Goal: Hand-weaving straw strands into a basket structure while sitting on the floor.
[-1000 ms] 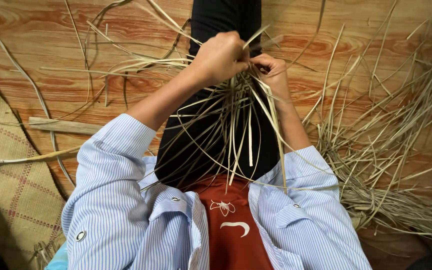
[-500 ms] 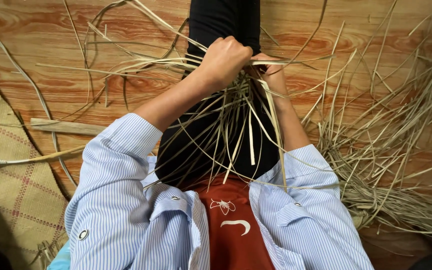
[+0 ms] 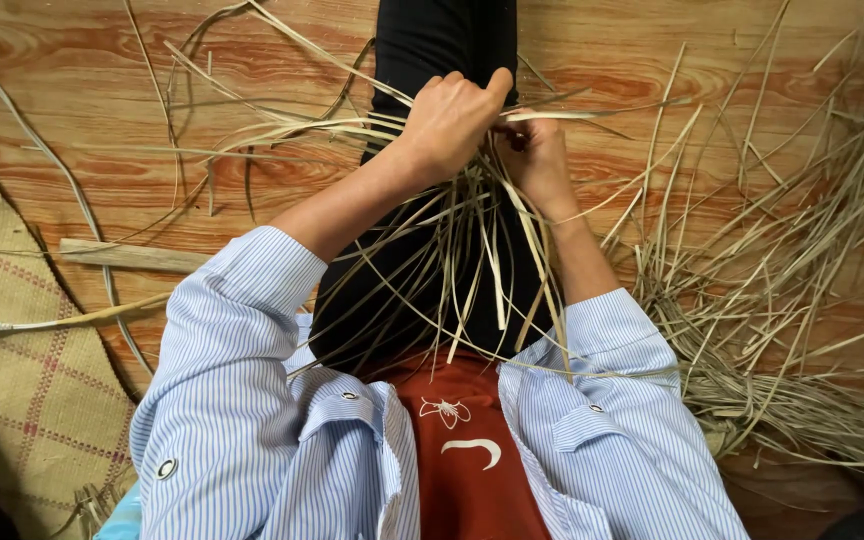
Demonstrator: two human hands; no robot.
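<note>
Overhead, both hands are working above the lap: left hand (image 3: 452, 120) is clenching a bunch of straw strips (image 3: 472, 260), right hand (image 3: 535, 160) is pinching strands beside it. Loose ends are hanging over black trousers (image 3: 432, 40); straw pile (image 3: 802, 330) is lying rightward.

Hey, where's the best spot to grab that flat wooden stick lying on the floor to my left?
Take the wooden stick near its middle, pinching its long edges from above. It lies flat on the wooden floor, and that stretch is bare, with the woven mat beyond its left end.
</note>
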